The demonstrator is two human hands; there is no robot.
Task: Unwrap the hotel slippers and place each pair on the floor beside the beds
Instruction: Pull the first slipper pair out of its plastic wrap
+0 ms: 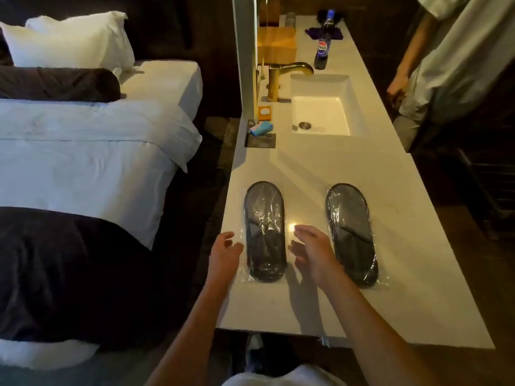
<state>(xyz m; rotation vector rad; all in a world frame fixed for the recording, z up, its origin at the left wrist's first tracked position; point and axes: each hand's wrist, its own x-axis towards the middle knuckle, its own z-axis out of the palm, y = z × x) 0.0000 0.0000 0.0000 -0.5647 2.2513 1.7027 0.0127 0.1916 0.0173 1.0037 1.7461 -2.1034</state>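
clear plastic seals both slipper packs: the left pack [264, 232] near the bench's [418, 246] left edge, the right pack [351, 235] mid-bench. left hand [224, 250] and right hand [312, 247], both open and empty, flank the left pack, apparently poised to lift it.

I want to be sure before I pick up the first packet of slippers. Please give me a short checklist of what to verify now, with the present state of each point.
1. Both hands free: ok. The left hand and right hand are open and hold nothing.
2. Hands placed around the target: ok. They flank the left slipper packet, one on each side.
3. Wrapping intact: ok. Clear plastic covers this packet and the right slipper packet.
4. Packet free to lift: ok. Nothing lies on it; the counter around it is bare.
5. Where the plastic opens: cannot tell. No seam or tear notch is visible.
6. Floor beside the bed clear: cannot tell. It is too dark.
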